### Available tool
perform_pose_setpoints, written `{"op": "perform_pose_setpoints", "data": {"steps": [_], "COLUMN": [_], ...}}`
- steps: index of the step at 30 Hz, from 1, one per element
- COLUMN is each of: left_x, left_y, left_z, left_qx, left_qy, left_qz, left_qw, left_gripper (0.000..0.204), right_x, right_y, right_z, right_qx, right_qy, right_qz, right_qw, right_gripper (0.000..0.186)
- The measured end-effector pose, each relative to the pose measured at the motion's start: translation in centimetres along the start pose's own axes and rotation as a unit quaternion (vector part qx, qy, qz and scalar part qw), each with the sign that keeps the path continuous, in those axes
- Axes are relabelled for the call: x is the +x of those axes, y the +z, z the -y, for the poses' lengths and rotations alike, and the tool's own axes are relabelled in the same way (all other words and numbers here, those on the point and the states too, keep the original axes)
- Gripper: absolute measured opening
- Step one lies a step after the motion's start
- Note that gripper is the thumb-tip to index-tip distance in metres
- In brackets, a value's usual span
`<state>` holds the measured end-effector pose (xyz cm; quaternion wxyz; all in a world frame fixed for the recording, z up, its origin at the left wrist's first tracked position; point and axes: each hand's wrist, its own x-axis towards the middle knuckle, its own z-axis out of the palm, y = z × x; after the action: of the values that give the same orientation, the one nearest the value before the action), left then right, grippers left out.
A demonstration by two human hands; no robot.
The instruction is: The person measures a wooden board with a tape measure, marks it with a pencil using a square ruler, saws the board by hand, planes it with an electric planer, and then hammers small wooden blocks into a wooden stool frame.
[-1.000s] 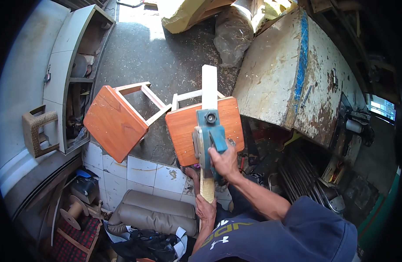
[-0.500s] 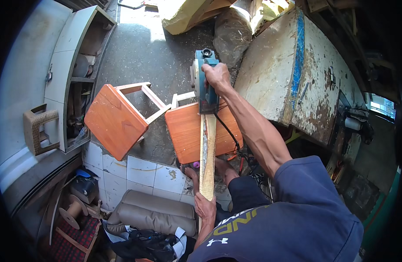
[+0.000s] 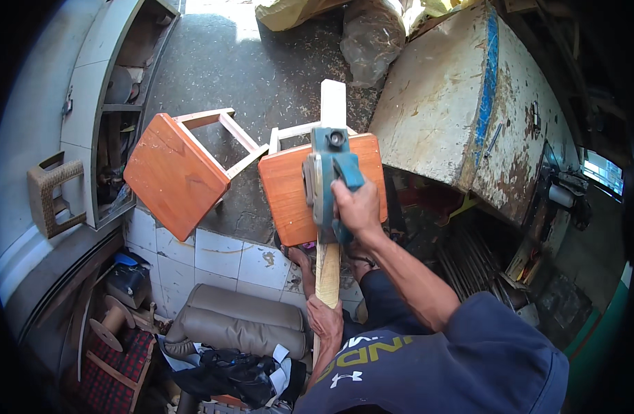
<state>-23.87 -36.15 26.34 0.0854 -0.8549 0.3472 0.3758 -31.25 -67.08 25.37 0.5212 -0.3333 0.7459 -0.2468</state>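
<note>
Head view, the only one I had. The power planer (image 3: pixel 324 183) had come back toward the body: half a second earlier I had it at the far end of the timber (image 3: pixel 333 103), and now it sat about mid-length, above the stool (image 3: pixel 282 196). That bared the far end again and covered the middle. I took this as the return half of a to-and-fro pass, so the surfacing looked still under way (whether the blade was turning or biting, I could not tell).

Right hand (image 3: pixel 359 207): fingers wrapped round the planer's handle. Left hand (image 3: pixel 326 319): clasped on the timber's near end, close to the body, much where I had it before; I judged it was steadying the piece.

The timber ran lengthwise away from the person, across the orange-brown stool seat as seen from above, its tip reaching out past the seat's far edge. Contact with the seat I could not confirm. The far end showed very pale, almost white; the near stretch was yellower, with visible grain. The middle stayed hidden beneath the teal tool. Second stool (image 3: pixel 179 176): tilted, left of the first.
</note>
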Motion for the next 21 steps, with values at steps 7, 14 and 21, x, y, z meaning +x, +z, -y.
{"op": "perform_pose_setpoints", "data": {"steps": [7, 14, 21], "left_x": [1.2, 0.9, 1.0], "left_y": [0.2, -0.2, 0.4], "left_z": [-1.6, -0.6, 0.0], "left_qx": [-0.025, -0.008, 0.007], "left_qy": [0.035, 0.008, 0.022], "left_qz": [-0.009, 0.012, -0.006], "left_qw": [0.999, 1.000, 1.000], "left_gripper": [0.060, 0.064, 0.065], "right_x": [18.5, -3.7, 0.9], "right_y": [0.0, -0.6, 0.4], "right_z": [10.8, 0.2, -0.2], "right_qx": [-0.065, -0.052, -0.027], "right_qy": [-0.057, -0.010, -0.046], "right_qz": [-0.025, 0.057, 0.005], "right_qw": [0.996, 0.997, 0.999], "right_gripper": [0.041, 0.033, 0.027]}}
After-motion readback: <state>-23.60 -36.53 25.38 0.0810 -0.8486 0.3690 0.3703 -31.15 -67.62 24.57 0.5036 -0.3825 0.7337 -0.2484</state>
